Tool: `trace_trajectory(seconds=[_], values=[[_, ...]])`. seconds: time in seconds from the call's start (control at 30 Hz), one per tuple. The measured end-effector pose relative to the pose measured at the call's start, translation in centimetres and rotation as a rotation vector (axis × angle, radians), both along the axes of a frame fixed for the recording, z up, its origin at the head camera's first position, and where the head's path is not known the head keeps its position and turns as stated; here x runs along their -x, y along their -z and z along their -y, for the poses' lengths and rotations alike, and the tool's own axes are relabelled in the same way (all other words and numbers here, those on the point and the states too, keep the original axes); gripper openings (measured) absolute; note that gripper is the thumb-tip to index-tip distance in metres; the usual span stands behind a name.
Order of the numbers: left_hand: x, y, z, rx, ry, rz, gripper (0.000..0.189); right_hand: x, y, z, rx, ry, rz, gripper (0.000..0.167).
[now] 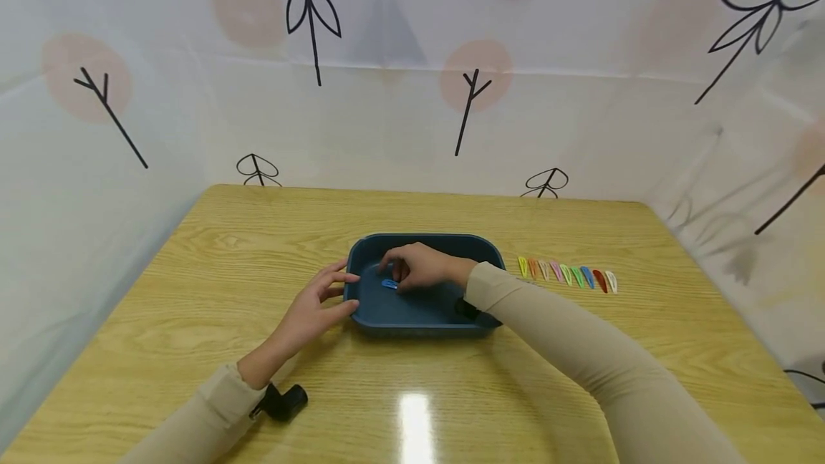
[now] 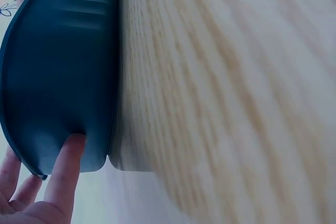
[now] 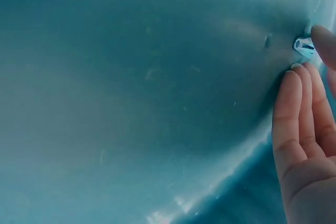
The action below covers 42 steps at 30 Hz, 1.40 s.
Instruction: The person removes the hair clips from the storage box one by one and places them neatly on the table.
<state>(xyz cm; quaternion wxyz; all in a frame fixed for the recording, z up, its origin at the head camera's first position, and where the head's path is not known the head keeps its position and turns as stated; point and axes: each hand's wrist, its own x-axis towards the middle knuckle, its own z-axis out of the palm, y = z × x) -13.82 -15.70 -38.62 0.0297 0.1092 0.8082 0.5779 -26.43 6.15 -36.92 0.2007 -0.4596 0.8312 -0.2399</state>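
A dark blue rectangular tray stands on the wooden table. Inside it, a small blue snap hair clip lies on the floor near the left end. My right hand reaches in from the right, its thumb and fingertips right at the clip. From the right wrist, the blue clip shows beside the fingertips, with several fingers fairly straight. My left hand rests at the tray's left end, fingers spread and touching the rim. In the left wrist view one straight finger touches the tray's outer wall.
To the right of the tray, several snap hair clips in yellow, orange, pink, green, blue, red and white lie in a row on the table. A patterned white cloth hangs behind the table and at its sides.
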Motion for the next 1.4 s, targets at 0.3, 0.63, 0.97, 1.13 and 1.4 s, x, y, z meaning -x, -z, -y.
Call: trace_trajectory(seconds=[0.3, 0.63, 0.97, 1.13, 1.4], values=[[0.1, 0.0, -0.1, 0.003, 0.007, -0.007, 0.039, 0.2, 0.4, -0.2, 0.003, -0.037, -0.030, 0.028], [0.2, 0.1, -0.1, 0.010, 0.007, -0.014, 0.039, -0.3, -1.0, -0.9, 0.092, 0.012, 0.028, 0.026], [0.2, 0.1, -0.1, 0.011, 0.004, -0.011, 0.039, -0.8, -3.1, -1.5, 0.177, 0.091, 0.070, 0.029], [0.2, 0.2, 0.0, 0.014, -0.004, -0.009, 0.038, -1.2, -3.9, -2.0, 0.223, 0.131, 0.064, 0.031], [0.0, 0.1, 0.0, 0.014, 0.000, -0.013, 0.040, -1.6, -5.0, -3.5, 0.317, 0.221, 0.087, 0.031]])
